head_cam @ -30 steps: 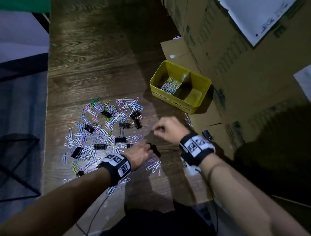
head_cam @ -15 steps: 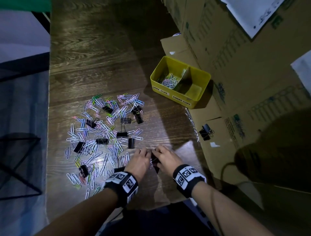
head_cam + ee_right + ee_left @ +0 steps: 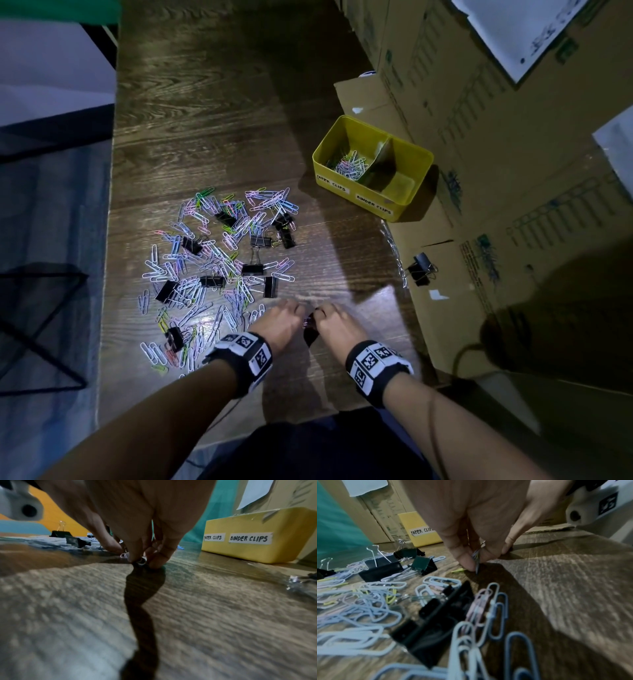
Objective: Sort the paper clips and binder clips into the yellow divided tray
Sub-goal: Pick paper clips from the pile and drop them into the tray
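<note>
Head view shows your left hand (image 3: 282, 325) and right hand (image 3: 337, 327) together, each pinching paper clips (image 3: 219, 274) low on the tabletop (image 3: 205, 120), while the yellow tray (image 3: 371, 202) at right holds few, so most sorting remains.

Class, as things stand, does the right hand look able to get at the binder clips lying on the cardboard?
Probably yes: the binder clips lie uncovered beside the right hand, nothing between, though it now pinches clips.
</note>
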